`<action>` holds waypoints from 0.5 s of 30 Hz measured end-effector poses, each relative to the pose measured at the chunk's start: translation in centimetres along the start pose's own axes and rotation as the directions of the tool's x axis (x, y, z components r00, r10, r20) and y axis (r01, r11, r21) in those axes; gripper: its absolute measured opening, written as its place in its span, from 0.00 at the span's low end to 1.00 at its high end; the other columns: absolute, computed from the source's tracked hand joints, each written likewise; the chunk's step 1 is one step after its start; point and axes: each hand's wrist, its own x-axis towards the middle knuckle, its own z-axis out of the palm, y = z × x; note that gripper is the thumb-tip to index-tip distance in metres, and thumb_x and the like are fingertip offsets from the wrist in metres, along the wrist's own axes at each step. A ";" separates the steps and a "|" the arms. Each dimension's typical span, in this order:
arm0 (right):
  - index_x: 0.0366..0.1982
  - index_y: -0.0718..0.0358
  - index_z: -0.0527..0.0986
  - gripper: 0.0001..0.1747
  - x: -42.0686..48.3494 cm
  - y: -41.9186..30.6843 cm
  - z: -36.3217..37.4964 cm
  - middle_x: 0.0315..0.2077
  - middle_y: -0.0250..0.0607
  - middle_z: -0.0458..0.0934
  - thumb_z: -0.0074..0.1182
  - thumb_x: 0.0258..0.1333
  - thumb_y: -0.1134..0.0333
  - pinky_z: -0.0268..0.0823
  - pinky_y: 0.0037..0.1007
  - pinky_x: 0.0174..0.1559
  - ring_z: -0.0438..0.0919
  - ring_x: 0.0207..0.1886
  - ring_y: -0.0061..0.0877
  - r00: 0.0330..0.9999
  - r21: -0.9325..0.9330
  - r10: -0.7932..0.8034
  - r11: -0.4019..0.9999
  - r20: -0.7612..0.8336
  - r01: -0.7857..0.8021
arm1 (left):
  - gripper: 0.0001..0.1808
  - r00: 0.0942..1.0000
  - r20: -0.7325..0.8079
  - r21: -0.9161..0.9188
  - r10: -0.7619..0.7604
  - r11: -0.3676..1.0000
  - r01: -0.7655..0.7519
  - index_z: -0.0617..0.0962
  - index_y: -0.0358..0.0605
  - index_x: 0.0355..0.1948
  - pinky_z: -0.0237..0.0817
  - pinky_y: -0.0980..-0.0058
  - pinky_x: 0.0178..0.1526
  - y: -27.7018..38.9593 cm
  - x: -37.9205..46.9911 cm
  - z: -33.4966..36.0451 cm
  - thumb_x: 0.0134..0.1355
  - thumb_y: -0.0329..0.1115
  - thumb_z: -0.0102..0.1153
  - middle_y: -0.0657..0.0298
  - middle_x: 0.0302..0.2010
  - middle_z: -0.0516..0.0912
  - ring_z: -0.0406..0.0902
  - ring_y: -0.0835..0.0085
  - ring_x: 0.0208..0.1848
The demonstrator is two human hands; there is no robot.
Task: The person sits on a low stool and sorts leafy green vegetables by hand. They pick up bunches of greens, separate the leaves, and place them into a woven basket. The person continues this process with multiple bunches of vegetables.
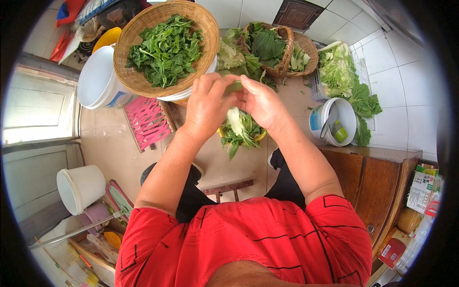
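My left hand [207,104] and my right hand [265,102] meet in front of me, their fingertips pinching a green leaf [235,86] between them. My fingers hide much of that leaf. Directly below, a yellow container [263,136] on the floor holds leafy greens [232,142] and a pale leaf with a broad white stalk [235,122]. Beyond my left hand, a round wicker basket [125,68] full of loose green leaves [166,53] rests on a white bucket [179,96].
A handled wicker basket [288,50] of greens stands at the back, beside pale leaves [231,52]. Cabbage [337,70] fills a crate on the right. A white bucket [348,116] with utensils adjoins a wooden cabinet [362,186]. A pink woven stool [148,122] and an open bucket [96,79] stand left.
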 end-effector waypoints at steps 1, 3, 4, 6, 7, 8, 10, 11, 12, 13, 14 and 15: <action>0.53 0.64 0.73 0.21 -0.1 0.0 0.1 0.42 0.35 0.76 0.47 0.67 0.57 0.71 0.31 0.48 0.75 0.40 0.23 1.000 -0.009 0.003 1.000 0.026 -0.003 | 0.20 1.000 0.000 0.006 -0.007 1.000 0.007 0.79 0.41 0.43 0.65 0.62 0.49 -0.2 -0.1 0.1 0.46 0.25 0.68 0.56 0.42 0.74 0.72 0.56 0.47; 0.54 0.63 0.73 0.21 -0.4 0.0 0.4 0.43 0.34 0.76 0.47 0.67 0.56 0.71 0.30 0.48 0.75 0.41 0.23 1.000 -0.039 -0.001 0.999 0.015 0.001 | 0.19 1.000 -0.004 0.005 -0.008 1.000 0.008 0.79 0.42 0.43 0.66 0.63 0.47 -0.6 -0.2 0.4 0.47 0.25 0.66 0.57 0.40 0.75 0.72 0.57 0.45; 0.54 0.63 0.73 0.22 -0.6 -0.1 0.6 0.44 0.34 0.76 0.47 0.67 0.56 0.70 0.30 0.47 0.75 0.41 0.23 1.000 -0.053 -0.003 0.999 0.009 0.004 | 0.19 1.000 -0.008 -0.002 -0.002 1.000 0.002 0.79 0.43 0.44 0.66 0.63 0.45 -0.8 -0.3 0.5 0.48 0.26 0.65 0.57 0.39 0.75 0.73 0.57 0.43; 0.54 0.63 0.73 0.22 -0.9 -0.4 0.9 0.45 0.33 0.76 0.47 0.67 0.55 0.70 0.30 0.47 0.75 0.42 0.23 1.000 -0.073 0.015 0.997 0.007 -0.014 | 0.16 0.997 0.007 -0.099 -0.080 0.992 0.080 0.79 0.44 0.44 0.67 0.66 0.42 -0.9 -0.5 0.9 0.52 0.26 0.63 0.59 0.36 0.76 0.74 0.60 0.39; 0.54 0.63 0.73 0.23 -1.1 -0.6 1.0 0.46 0.33 0.76 0.48 0.67 0.54 0.70 0.29 0.47 0.75 0.42 0.22 1.000 -0.083 0.023 0.996 0.006 -0.023 | 0.14 0.986 0.032 -0.185 -0.163 0.969 0.166 0.79 0.43 0.44 0.68 0.68 0.41 -0.8 -0.7 1.1 0.54 0.26 0.62 0.60 0.35 0.77 0.74 0.64 0.37; 0.54 0.63 0.73 0.23 -1.2 -0.7 1.1 0.45 0.33 0.76 0.48 0.67 0.55 0.70 0.29 0.46 0.75 0.41 0.22 1.000 -0.100 0.010 0.995 -0.018 -0.012 | 0.12 0.968 0.063 -0.267 -0.242 0.931 0.250 0.78 0.42 0.43 0.68 0.70 0.39 -0.8 -0.8 1.2 0.56 0.27 0.61 0.62 0.33 0.78 0.75 0.67 0.35; 0.53 0.64 0.73 0.23 -1.4 -0.9 1.2 0.44 0.34 0.77 0.49 0.66 0.55 0.70 0.28 0.46 0.75 0.40 0.22 0.998 -0.132 -0.025 0.991 -0.049 0.019 | 0.08 0.819 0.241 -0.511 -0.521 0.650 0.563 0.78 0.40 0.42 0.66 0.77 0.37 -0.6 -0.7 1.3 0.62 0.28 0.58 0.66 0.31 0.78 0.74 0.76 0.33; 0.52 0.65 0.74 0.21 -1.4 -0.9 1.2 0.41 0.34 0.78 0.50 0.65 0.56 0.70 0.27 0.45 0.75 0.38 0.21 0.996 -0.199 -0.040 0.980 -0.081 0.023 | 0.06 0.712 0.355 -0.595 -0.605 0.441 0.672 0.77 0.40 0.42 0.65 0.80 0.35 -0.6 -0.7 1.3 0.64 0.28 0.57 0.67 0.30 0.79 0.73 0.81 0.31; 0.50 0.65 0.75 0.20 -1.4 -0.8 1.2 0.39 0.34 0.78 0.52 0.65 0.58 0.70 0.26 0.44 0.75 0.37 0.20 0.993 -0.261 -0.063 0.965 -0.097 0.036 | 0.06 0.699 0.372 -0.599 -0.611 0.417 0.684 0.77 0.40 0.41 0.65 0.82 0.35 -0.5 -0.6 1.2 0.65 0.28 0.57 0.69 0.30 0.78 0.72 0.82 0.31; 0.48 0.65 0.76 0.18 -1.3 -0.7 1.2 0.37 0.34 0.79 0.53 0.64 0.59 0.70 0.25 0.43 0.75 0.35 0.19 0.991 -0.327 -0.095 0.943 -0.097 0.059 | 0.05 0.690 0.390 -0.612 -0.610 0.388 0.689 0.77 0.40 0.41 0.65 0.83 0.34 -0.5 -0.6 1.1 0.65 0.29 0.57 0.70 0.29 0.78 0.72 0.84 0.30; 0.46 0.66 0.77 0.17 -1.3 -0.4 1.1 0.34 0.33 0.79 0.54 0.63 0.61 0.70 0.24 0.41 0.75 0.33 0.19 0.986 -0.369 -0.122 0.926 -0.110 0.073 | 0.05 0.693 0.397 -0.642 -0.602 0.358 0.678 0.77 0.39 0.40 0.65 0.84 0.34 -0.5 -0.6 1.1 0.65 0.29 0.56 0.71 0.29 0.77 0.71 0.85 0.30; 0.43 0.67 0.77 0.15 -1.2 -0.1 1.1 0.32 0.33 0.79 0.55 0.62 0.62 0.69 0.23 0.39 0.75 0.32 0.18 0.982 -0.415 -0.157 0.904 -0.108 0.099 | 0.05 0.690 0.389 -0.599 -0.610 0.401 0.693 0.76 0.39 0.40 0.65 0.84 0.33 -0.5 -0.6 1.0 0.65 0.29 0.57 0.70 0.28 0.77 0.71 0.85 0.29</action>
